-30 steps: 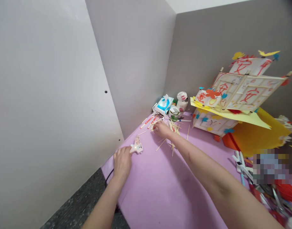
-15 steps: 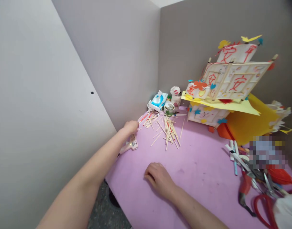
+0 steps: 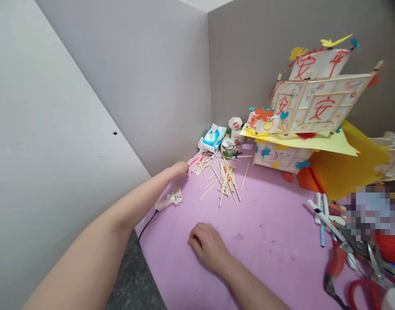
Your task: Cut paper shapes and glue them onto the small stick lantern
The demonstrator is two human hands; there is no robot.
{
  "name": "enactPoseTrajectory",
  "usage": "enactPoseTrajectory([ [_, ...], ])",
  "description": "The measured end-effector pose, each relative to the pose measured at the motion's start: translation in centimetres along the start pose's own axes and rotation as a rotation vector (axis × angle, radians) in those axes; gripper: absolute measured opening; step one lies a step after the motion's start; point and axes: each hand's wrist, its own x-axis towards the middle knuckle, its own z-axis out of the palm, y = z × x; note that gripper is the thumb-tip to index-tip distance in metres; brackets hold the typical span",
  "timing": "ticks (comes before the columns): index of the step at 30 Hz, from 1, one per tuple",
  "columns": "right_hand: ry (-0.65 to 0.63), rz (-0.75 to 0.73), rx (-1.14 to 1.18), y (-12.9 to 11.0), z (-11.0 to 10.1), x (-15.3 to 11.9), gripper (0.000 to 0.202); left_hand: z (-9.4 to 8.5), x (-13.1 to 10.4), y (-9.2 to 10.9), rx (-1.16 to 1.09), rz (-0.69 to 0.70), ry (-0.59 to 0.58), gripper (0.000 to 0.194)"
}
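My left hand (image 3: 180, 169) is stretched out to the table's far left edge, beside red-and-white strips (image 3: 194, 161). Its fingers point away and are mostly hidden, so a grip cannot be made out. Just below that wrist a pale glue gun (image 3: 175, 197) lies on its side, its black cord (image 3: 147, 227) running off the edge. Resting on the purple tabletop (image 3: 249, 258), my right hand (image 3: 210, 246) is loosely curled with nothing visible in it. Beyond it lie thin wooden sticks (image 3: 228, 183) in a loose heap.
A wipes packet (image 3: 213, 137) and small jars (image 3: 237, 137) stand in the corner. At right rises a decorated paper-and-stick model (image 3: 323, 107) with yellow sheets. Red-handled pliers (image 3: 335, 260), scissors (image 3: 365, 290) and pens (image 3: 322, 224) crowd the right side. Grey panels (image 3: 158, 77) enclose the table.
My left hand has shifted slightly towards the strips, and more of the glue gun and its cord now shows. My right hand stays curled on the table. The view has turned slightly.
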Motion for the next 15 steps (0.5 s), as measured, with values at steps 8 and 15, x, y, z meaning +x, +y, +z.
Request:
enactPoseTrajectory([
  [8,-0.016,0.021,0.016,0.1,0.0,0.0,0.008,1.0,0.8,0.8,0.169,-0.083,-0.165,0.033],
  [15,-0.016,0.026,0.025,0.1,-0.1,-0.1,0.008,1.7,1.9,1.6,0.152,-0.079,-0.159,0.041],
])
